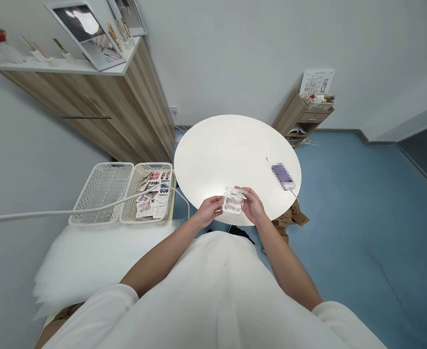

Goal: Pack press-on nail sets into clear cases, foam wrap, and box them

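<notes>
A small clear plastic case [233, 202] is held up over the near edge of the white round table [231, 145]. Two rows of pale pink, shiny pieces that look like press-on nails sit inside it, and its clear lid stands raised at the far side. My left hand [209, 210] pinches the case by its left side. On the other side, my right hand [253, 205] grips the right edge, with its fingers reaching up by the lid.
Left of the table, one white basket [127, 213] holds nail cards and another [77, 213] holds clear cases. A white cable [71, 212] crosses above them. A pixelated purple object [282, 174] lies at the table's right. Cardboard pieces [298, 214] lie below. A wooden cabinet [140, 97] stands behind.
</notes>
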Demonstrator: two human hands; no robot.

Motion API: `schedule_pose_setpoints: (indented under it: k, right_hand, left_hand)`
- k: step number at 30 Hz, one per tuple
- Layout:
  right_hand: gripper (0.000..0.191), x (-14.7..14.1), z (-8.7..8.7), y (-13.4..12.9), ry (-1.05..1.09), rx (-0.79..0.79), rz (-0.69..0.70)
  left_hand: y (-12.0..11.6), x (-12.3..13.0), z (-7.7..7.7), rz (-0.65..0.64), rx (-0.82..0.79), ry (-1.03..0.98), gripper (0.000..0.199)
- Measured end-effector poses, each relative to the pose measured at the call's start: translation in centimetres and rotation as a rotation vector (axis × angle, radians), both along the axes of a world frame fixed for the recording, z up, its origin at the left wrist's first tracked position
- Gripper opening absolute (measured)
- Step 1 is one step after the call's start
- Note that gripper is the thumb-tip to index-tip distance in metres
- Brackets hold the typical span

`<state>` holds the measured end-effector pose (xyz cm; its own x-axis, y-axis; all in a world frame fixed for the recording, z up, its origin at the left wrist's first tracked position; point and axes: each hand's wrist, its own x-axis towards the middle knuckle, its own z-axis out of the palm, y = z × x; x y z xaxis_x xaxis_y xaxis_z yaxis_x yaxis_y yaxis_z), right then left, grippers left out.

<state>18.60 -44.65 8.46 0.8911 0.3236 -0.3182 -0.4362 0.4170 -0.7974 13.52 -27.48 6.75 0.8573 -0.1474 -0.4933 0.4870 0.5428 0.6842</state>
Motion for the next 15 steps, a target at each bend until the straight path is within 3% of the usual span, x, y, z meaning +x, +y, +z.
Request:
schedule_pose_setpoints:
  k: [15]
  right_hand:
    - [0.040, -1.1, 0.0, -1.6, 0.130, -0.009, 0.068]
  left_hand:
    - [-1.9, 1.1, 0.1, 0.117, -0.041, 0.014, 0.030]
